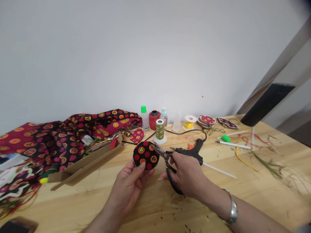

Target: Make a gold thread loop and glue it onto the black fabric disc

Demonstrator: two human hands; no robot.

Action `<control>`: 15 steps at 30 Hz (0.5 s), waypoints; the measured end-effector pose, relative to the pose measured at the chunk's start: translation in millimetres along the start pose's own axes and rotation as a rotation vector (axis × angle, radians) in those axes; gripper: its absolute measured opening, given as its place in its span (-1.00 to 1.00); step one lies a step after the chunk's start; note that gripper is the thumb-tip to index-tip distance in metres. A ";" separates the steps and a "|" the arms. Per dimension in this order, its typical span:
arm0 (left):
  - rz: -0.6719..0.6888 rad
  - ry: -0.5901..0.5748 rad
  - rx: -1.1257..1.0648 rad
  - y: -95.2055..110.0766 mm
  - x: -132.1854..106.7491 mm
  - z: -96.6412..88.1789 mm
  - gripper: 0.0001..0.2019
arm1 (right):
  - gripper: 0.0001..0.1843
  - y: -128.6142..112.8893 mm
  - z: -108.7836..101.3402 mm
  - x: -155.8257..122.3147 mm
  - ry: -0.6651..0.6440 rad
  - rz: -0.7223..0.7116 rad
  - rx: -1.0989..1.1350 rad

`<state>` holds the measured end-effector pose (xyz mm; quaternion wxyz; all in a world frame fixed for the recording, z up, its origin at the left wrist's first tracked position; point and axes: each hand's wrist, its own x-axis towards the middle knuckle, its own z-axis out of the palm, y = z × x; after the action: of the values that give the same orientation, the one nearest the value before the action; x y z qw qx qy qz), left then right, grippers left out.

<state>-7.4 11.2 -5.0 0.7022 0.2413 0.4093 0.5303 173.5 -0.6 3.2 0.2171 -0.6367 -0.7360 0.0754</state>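
Note:
Between the thumb and fingers of my left hand point(132, 179) is a round, fabric-covered disc point(143, 154), black with red dots and small flower motifs. My right hand point(186, 173) grips a pair of scissors point(163, 154) with black handles. The blades point at the disc's upper right edge; whether they touch the cloth I cannot tell. Just behind the right hand lies a black glue gun point(194, 151) with a white glue stick point(220, 170) at its back end. A spool of olive thread point(159, 130) stands behind the disc.
Patterned fabric point(80, 139) and a cardboard box point(89, 163) fill the left side. Along the wall stand a green-capped bottle point(144, 118), red thread point(154, 121) and a yellow spool point(189, 123). A pen point(233, 144) and loose cords point(245, 158) lie at right; dark scraps dot the front.

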 end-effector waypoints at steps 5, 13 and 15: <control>-0.004 0.006 -0.005 0.0 0.3 0.5 -0.76 | -0.54 0.5 -0.4 0.6 0.012 -0.003 -0.004; 0.006 0.009 0.014 1.2 -0.1 -0.1 -0.79 | -0.57 -1.2 -2.2 0.8 0.008 0.006 0.025; 0.011 0.000 0.019 1.6 -0.1 -0.8 -0.77 | -0.58 -1.5 -2.8 0.8 0.002 0.009 0.038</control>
<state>-9.0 11.5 -4.2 0.6969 0.2502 0.4129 0.5303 173.2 -0.6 6.5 0.2298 -0.6358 -0.7314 0.0897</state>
